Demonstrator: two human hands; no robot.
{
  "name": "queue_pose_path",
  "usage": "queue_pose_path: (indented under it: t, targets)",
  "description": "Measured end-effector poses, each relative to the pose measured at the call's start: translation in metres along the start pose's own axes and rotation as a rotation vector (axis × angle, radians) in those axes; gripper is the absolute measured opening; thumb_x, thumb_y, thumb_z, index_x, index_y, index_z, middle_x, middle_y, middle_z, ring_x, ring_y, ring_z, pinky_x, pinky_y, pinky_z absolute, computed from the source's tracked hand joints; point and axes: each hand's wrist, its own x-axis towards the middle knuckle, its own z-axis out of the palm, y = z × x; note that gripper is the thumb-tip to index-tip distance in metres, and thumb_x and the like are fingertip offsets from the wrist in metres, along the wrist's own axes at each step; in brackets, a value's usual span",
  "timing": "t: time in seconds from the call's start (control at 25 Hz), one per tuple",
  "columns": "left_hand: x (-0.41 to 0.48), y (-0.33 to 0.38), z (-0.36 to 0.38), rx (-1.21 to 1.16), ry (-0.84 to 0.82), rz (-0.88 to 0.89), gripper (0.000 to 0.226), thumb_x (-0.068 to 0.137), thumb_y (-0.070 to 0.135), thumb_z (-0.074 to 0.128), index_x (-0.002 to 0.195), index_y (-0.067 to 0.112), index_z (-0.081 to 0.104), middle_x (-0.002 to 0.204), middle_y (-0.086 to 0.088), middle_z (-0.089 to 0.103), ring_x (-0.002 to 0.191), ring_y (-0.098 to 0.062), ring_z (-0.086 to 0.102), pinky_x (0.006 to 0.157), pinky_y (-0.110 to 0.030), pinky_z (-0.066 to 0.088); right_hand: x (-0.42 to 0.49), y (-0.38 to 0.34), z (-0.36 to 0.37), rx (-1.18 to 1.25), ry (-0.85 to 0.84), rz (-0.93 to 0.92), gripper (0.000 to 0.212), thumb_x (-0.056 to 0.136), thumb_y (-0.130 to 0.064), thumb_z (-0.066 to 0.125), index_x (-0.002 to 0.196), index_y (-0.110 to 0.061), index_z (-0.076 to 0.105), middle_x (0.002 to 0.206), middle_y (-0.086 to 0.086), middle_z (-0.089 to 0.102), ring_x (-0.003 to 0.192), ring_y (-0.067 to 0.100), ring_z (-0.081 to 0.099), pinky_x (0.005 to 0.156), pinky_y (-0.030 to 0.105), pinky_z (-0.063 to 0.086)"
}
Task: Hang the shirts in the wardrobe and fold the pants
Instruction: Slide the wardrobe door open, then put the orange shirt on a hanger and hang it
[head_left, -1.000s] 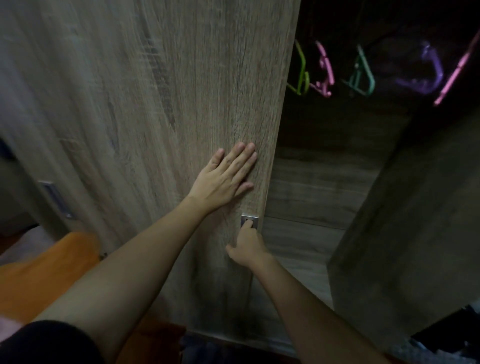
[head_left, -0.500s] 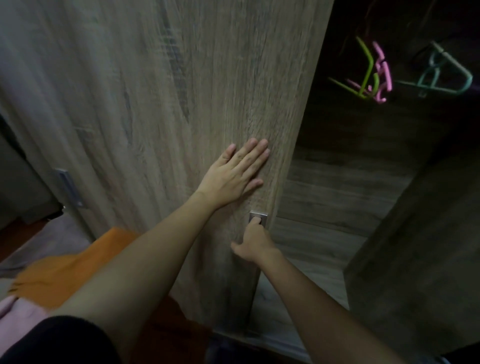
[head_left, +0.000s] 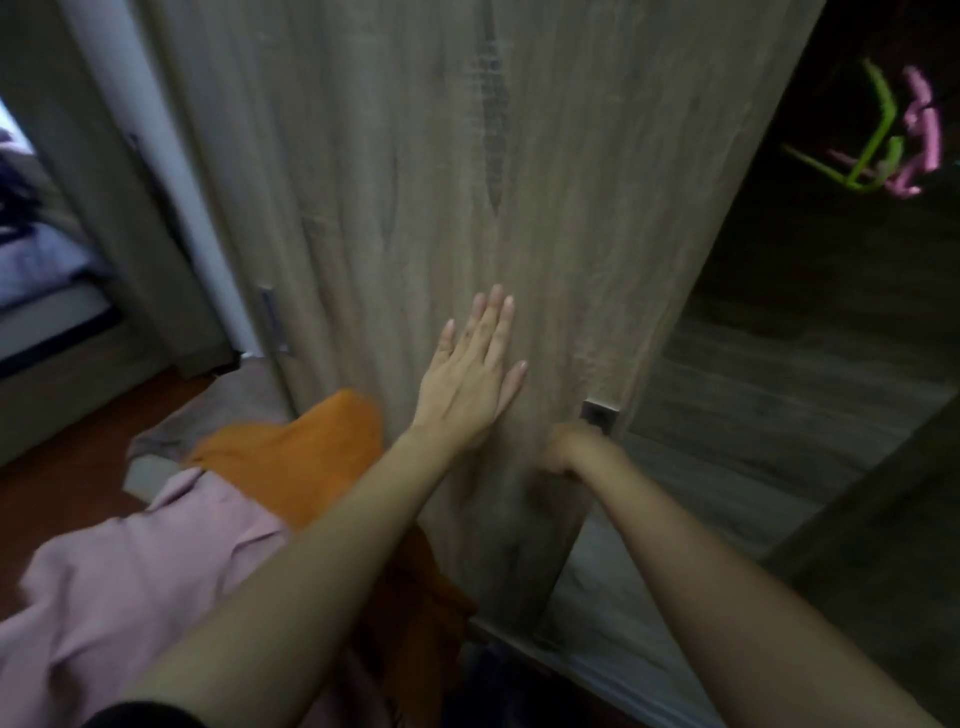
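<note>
A wood-grain sliding wardrobe door (head_left: 415, 182) fills the middle of the head view. My left hand (head_left: 470, 376) presses flat on it with straight fingers. My right hand (head_left: 569, 447) grips the metal handle (head_left: 600, 414) at the door's right edge, fingers curled out of sight. To the right the wardrobe interior (head_left: 810, 338) is dark and open, with a green hanger (head_left: 872, 145) and a pink hanger (head_left: 919, 135) on its rail. An orange garment (head_left: 291, 452) and a pink garment (head_left: 130, 582) lie at lower left.
A second door panel with a metal handle (head_left: 270, 319) stands at left. A bed (head_left: 36, 270) shows beyond it at far left. A reddish floor (head_left: 57, 483) lies below. A dark wooden panel (head_left: 893, 545) rises at lower right.
The door's right edge has shifted rightward in view, narrowing the visible opening; fewer hangers show. The view has swung left, revealing the pink garment and the bed. Both hands stay on the door.
</note>
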Motion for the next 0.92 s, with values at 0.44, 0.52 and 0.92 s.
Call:
queue_pose_path:
  t: [0.44,0.52,0.92]
  targets:
    - [-0.219,-0.123,-0.072,0.213,-0.372,-0.68,0.083,0.088,0.062,0.004,0.148,0.006,0.017,0.157,-0.008,0.01,0.145,-0.026,0.014,0.112,-0.048,0.02,-0.028,-0.19,0.006,0.415,0.465,-0.674,0.044,0.092,-0.038,0.05,0.114,-0.002,0.059,0.116,0.021,0.06,0.11,0.036,0.055,0.093,0.038,0.043]
    - [-0.227,-0.126,-0.069,0.209,-0.42,-0.718,0.093,0.082,0.067,-0.012,0.149,0.009,0.014,0.158,-0.006,0.007,0.146,-0.024,0.009,0.113,-0.048,0.017,-0.031,-0.213,0.016,0.365,0.468,-0.712,0.053,0.09,-0.046,0.051,0.121,-0.003,0.056,0.122,0.018,0.056,0.115,0.033,0.052,0.098,0.037,0.039]
    - [-0.23,-0.127,-0.069,0.109,-0.45,-0.741,0.094,0.075,0.071,-0.012,0.15,0.015,-0.004,0.158,-0.002,-0.009,0.145,-0.017,-0.007,0.116,-0.04,-0.001,-0.037,-0.214,0.025,0.849,0.53,-0.483,0.015,0.097,-0.032,0.04,0.093,-0.021,0.048,0.091,0.007,0.062,0.09,0.028,0.06,0.071,0.032,0.04]
